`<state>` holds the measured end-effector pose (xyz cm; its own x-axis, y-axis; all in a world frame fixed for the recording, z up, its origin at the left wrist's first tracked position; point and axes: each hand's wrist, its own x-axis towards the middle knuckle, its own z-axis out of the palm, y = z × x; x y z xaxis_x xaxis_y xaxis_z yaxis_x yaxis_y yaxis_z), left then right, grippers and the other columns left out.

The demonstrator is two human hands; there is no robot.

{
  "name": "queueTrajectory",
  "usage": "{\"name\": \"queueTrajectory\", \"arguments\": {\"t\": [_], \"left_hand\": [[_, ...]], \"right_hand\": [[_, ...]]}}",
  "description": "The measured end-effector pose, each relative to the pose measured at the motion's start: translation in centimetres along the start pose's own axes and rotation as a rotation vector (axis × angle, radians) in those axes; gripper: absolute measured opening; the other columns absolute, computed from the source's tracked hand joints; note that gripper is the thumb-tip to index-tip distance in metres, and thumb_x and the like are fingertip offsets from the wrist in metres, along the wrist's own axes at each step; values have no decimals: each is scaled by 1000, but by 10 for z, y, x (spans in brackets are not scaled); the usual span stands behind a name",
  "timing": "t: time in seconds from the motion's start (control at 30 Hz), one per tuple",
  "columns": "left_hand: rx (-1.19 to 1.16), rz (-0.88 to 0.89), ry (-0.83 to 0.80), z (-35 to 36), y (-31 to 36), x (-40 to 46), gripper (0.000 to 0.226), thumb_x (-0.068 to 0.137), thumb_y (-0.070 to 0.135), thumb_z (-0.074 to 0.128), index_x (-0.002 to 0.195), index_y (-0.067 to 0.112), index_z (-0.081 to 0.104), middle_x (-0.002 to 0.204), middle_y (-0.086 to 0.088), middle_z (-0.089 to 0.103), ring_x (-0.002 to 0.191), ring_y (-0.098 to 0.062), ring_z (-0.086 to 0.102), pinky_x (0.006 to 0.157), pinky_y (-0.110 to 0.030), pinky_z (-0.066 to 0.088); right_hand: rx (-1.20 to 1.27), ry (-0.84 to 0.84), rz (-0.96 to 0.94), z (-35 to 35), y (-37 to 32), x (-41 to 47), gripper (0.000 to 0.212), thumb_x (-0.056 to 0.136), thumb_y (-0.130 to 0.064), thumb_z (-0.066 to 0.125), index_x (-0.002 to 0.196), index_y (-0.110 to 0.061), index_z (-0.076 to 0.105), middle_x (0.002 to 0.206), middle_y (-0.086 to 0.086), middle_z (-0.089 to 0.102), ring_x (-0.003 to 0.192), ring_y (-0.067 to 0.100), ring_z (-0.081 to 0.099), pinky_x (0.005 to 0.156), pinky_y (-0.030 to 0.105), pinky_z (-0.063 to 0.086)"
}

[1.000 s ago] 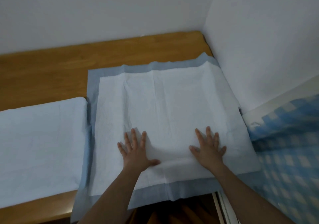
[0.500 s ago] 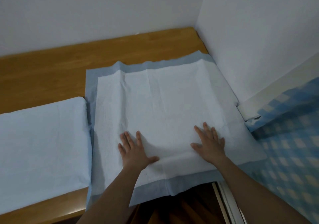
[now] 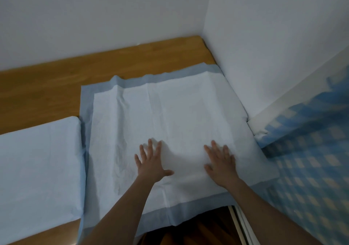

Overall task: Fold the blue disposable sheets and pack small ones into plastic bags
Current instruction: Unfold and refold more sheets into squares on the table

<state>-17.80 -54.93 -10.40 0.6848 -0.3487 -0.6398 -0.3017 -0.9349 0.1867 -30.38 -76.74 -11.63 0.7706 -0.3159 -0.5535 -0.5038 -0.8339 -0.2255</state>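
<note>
A large disposable sheet (image 3: 160, 108), white in the middle with a blue border, lies spread flat on the wooden table (image 3: 56, 78) in the corner of the room. Its near edge hangs over the table's front. My left hand (image 3: 151, 163) presses flat on the sheet's near middle with fingers spread. My right hand (image 3: 221, 161) presses flat about a hand's width to the right, fingers straight. A thick stack of light blue folded sheets (image 3: 37, 169) lies to the left, touching the spread sheet's left border.
White walls meet at the table's far right corner. A blue and white checked cloth (image 3: 311, 159) covers a surface to the right. A white rail (image 3: 239, 224) runs along the gap below the table's front right.
Both hands have slid a little toward the near edge and to the right over the sheet. The sheet's far left corner has rumpled slightly. The view has tilted.
</note>
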Motion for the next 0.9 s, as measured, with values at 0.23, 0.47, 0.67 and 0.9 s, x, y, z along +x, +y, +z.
{"name": "queueTrajectory", "arguments": {"t": [0.23, 0.47, 0.67, 0.9], "left_hand": [[26, -91, -25, 6, 19, 9, 126, 67, 68, 71, 147, 39, -23, 152, -9, -37, 140, -50, -20, 109, -67, 17], [-71, -183, -30, -5, 26, 14, 119, 70, 62, 73, 148, 42, -15, 155, -8, -31, 142, -50, -12, 107, -65, 26], [-119, -166, 114, -30, 24, 33, 94, 89, 54, 57, 154, 21, -2, 160, -9, -15, 146, -37, 4, 115, -53, 23], [-137, -118, -40, -53, 11, 65, 115, 77, 53, 72, 151, 34, -14, 155, -2, -33, 142, -43, -20, 113, -62, 7]], "right_hand": [[-27, 192, -64, -32, 8, 23, 54, 96, -39, 43, 147, -32, 30, 158, -3, 18, 139, 23, 23, 112, 38, 25], [9, 220, -148, -62, -6, 72, 63, 98, -33, 45, 153, -31, 16, 163, -3, -5, 150, 24, -2, 120, 41, 13], [-32, 119, -158, -71, -24, 114, 65, 99, -42, 41, 154, -36, 6, 162, -4, -14, 149, 25, -12, 118, 50, 5], [-53, -63, -234, -73, -32, 149, 72, 96, -50, 43, 152, -41, -1, 158, -10, -27, 146, 21, -24, 116, 51, -8]]}}
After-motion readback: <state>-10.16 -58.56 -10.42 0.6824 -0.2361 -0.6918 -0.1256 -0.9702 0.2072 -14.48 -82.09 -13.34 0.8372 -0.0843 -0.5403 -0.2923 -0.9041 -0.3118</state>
